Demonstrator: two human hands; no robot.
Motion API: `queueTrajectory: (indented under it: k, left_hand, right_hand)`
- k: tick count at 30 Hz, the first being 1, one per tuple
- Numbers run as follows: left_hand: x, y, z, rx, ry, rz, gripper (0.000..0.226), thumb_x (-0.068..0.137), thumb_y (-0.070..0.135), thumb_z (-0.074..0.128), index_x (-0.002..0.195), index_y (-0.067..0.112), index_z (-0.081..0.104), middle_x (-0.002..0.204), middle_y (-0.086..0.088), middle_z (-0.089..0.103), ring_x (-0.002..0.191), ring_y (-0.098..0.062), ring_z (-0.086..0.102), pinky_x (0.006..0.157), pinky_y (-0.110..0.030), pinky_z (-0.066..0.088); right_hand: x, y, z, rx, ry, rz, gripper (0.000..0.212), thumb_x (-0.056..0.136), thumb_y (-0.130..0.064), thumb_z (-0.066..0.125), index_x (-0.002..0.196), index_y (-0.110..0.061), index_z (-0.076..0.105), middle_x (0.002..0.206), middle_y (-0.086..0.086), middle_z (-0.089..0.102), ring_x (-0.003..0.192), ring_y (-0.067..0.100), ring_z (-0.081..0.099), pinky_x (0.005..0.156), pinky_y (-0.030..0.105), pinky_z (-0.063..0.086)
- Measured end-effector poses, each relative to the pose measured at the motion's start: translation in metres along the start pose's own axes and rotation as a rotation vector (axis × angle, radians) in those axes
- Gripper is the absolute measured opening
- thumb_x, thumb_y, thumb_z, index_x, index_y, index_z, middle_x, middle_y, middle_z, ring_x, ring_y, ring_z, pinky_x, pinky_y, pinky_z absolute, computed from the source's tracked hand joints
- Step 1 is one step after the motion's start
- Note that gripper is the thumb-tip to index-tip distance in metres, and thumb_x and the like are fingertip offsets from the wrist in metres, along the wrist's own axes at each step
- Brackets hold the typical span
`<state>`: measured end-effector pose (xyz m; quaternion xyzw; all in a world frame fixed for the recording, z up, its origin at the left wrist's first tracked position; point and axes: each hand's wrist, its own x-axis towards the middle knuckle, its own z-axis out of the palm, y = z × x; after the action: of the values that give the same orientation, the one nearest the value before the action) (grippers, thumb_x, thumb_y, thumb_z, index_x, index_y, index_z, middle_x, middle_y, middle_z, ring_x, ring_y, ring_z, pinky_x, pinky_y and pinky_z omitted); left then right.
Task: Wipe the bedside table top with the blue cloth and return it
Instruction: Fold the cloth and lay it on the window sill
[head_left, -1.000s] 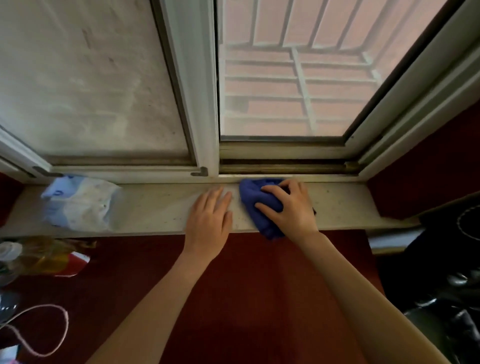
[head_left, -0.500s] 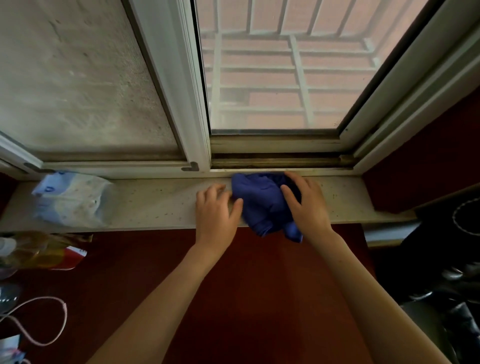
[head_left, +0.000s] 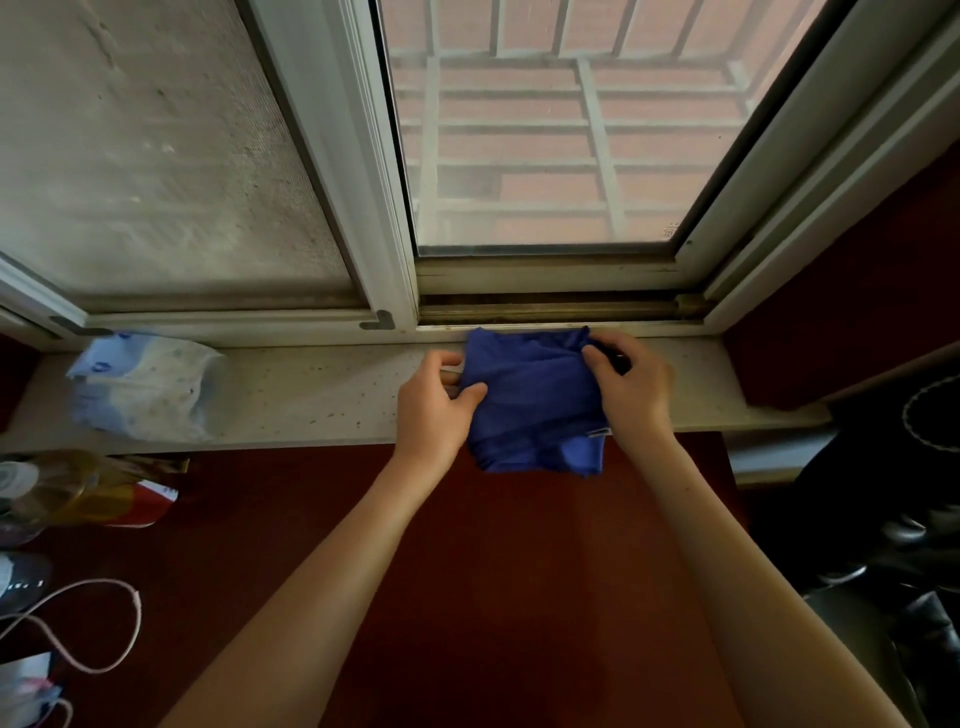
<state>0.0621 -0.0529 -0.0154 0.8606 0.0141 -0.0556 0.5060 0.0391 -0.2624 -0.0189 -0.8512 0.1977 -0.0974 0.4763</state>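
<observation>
The blue cloth (head_left: 535, 400) lies folded on the pale speckled window sill (head_left: 322, 395), its lower edge hanging over the front. My left hand (head_left: 434, 408) pinches the cloth's left edge between thumb and fingers. My right hand (head_left: 631, 387) grips its upper right corner. The cloth is stretched flat between both hands, below the sliding window's track. The dark red table top (head_left: 493, 571) spreads beneath my forearms.
A white and blue plastic pack (head_left: 145, 389) sits on the sill's left end. Bottles and a red-labelled item (head_left: 78, 493) crowd the left edge, with a pink cable (head_left: 104, 623) below. Dark objects (head_left: 893, 545) stand at the right. The window frame (head_left: 384, 208) rises behind.
My left hand moved from lying flat on the sill to gripping the cloth's left edge. The bunched cloth has been spread out between both hands.
</observation>
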Motion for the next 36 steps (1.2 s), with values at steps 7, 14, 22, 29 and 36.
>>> queueTrajectory:
  k: [7,14,22,29,36]
  left_hand:
    - [-0.003,-0.001,0.002,0.311,0.085,0.133,0.044,0.086,0.028,0.068,0.123,0.01,0.052,0.115,-0.005,0.061,0.103,-0.017,0.057,0.082,-0.02,0.044]
    - [0.006,-0.009,0.014,0.732,-0.271,0.586,0.056,0.101,0.042,0.032,0.15,0.016,0.025,0.159,-0.004,0.025,0.148,-0.02,0.016,0.121,-0.036,0.009]
    - [0.004,-0.019,0.02,0.83,-0.281,0.527,0.063,0.097,0.049,0.01,0.152,0.019,0.011,0.162,-0.003,0.011,0.149,-0.016,0.004,0.121,-0.036,0.002]
    - [0.002,-0.014,0.016,0.798,-0.298,0.509,0.063,0.097,0.049,0.013,0.152,0.018,0.01,0.162,-0.002,0.008,0.149,-0.015,0.0,0.122,-0.037,0.0]
    - [0.001,-0.027,0.015,0.892,-0.228,0.522,0.064,0.099,0.047,0.017,0.152,0.011,0.017,0.161,-0.008,0.016,0.15,-0.02,0.01,0.122,-0.041,0.009]
  right_hand:
    - [-0.009,0.004,-0.003,-0.226,0.0,-0.006,0.039,0.098,-0.035,0.06,0.132,-0.017,0.056,0.128,0.002,0.054,0.106,0.011,0.052,0.086,0.027,0.046]
    - [-0.024,0.01,-0.001,-0.24,0.007,0.052,0.038,0.096,-0.033,0.063,0.128,-0.015,0.053,0.12,0.006,0.059,0.101,0.018,0.057,0.078,0.033,0.052]
    - [-0.028,0.0,-0.008,-0.104,0.1,0.032,0.023,0.093,-0.027,0.068,0.111,-0.016,0.059,0.1,-0.002,0.061,0.086,0.012,0.061,0.065,0.024,0.052]
    - [-0.038,0.001,0.001,-0.467,0.136,-0.3,0.039,0.097,-0.023,0.06,0.133,-0.007,0.055,0.13,0.012,0.056,0.119,0.025,0.053,0.094,0.034,0.049]
    - [-0.035,0.017,0.028,-0.782,-0.241,-0.387,0.067,0.1,-0.053,0.014,0.155,-0.017,0.026,0.161,0.008,0.029,0.151,0.024,0.023,0.122,0.038,0.013]
